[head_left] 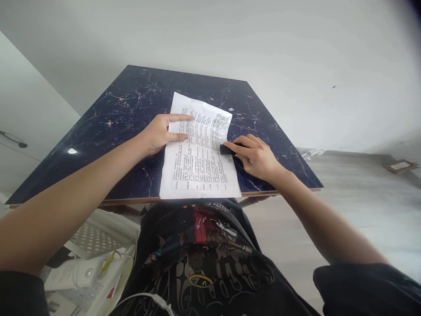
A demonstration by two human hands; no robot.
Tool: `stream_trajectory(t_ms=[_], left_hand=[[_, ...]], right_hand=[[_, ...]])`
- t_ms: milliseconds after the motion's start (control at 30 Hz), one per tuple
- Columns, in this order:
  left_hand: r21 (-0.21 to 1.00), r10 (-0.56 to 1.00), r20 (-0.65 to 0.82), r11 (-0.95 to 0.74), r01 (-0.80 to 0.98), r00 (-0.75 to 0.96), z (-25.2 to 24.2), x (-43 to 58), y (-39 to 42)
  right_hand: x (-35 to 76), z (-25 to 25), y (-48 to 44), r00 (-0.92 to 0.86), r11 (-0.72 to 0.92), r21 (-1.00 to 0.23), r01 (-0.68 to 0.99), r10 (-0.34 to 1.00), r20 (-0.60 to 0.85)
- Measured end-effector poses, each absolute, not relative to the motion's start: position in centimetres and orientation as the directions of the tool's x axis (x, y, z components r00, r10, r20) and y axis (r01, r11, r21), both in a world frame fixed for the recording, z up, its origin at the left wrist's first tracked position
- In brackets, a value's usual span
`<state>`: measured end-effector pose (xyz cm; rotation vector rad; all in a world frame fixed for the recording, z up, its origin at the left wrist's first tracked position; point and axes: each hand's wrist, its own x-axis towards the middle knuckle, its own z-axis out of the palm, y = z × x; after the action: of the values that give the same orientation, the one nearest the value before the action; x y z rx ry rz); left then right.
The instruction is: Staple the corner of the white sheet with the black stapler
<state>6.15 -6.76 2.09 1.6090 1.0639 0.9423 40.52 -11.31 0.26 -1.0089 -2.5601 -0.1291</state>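
Note:
A creased white sheet of paper (pixel 200 162) with dense printed text lies on a dark blue marbled table (pixel 131 96), its lower edge at the table's front edge. My left hand (pixel 161 131) rests at the sheet's left side, thumb and forefinger stretched out and apart over the print. The other fingers of that hand are mostly hidden. At the sheet's right edge, my right hand (pixel 258 156) is closed around a small black stapler-like object (pixel 226 149), whose blunt end lies over the paper. My fingers cover much of this object. Near the top right, the paper curves up slightly.
A small clear scrap (pixel 231 109) lies beyond the paper. Behind the table stands a pale wall (pixel 279 52). Below left is a white bin (pixel 126 267) with boxes and a cable. A brown package (pixel 400 166) and crumpled plastic (pixel 314 153) lie on the right-hand floor.

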Motion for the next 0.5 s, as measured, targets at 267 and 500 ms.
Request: stream_trajectory(t_ms=[267, 500], left_hand=[[0.948, 0.940, 0.104, -0.193, 0.253, 0.325, 2.1, 6.0, -6.7], [0.866, 0.923, 0.176, -0.311, 0.391, 0.343, 1.6, 5.2, -5.9]], right_hand=[[40.3, -0.4, -11.7, -0.611, 0.710, -0.103, 0.696, 0.662, 0.433], [40.6, -1.3, -11.9, -0.391, 0.614, -0.298, 0.731, 0.735, 0.554]])
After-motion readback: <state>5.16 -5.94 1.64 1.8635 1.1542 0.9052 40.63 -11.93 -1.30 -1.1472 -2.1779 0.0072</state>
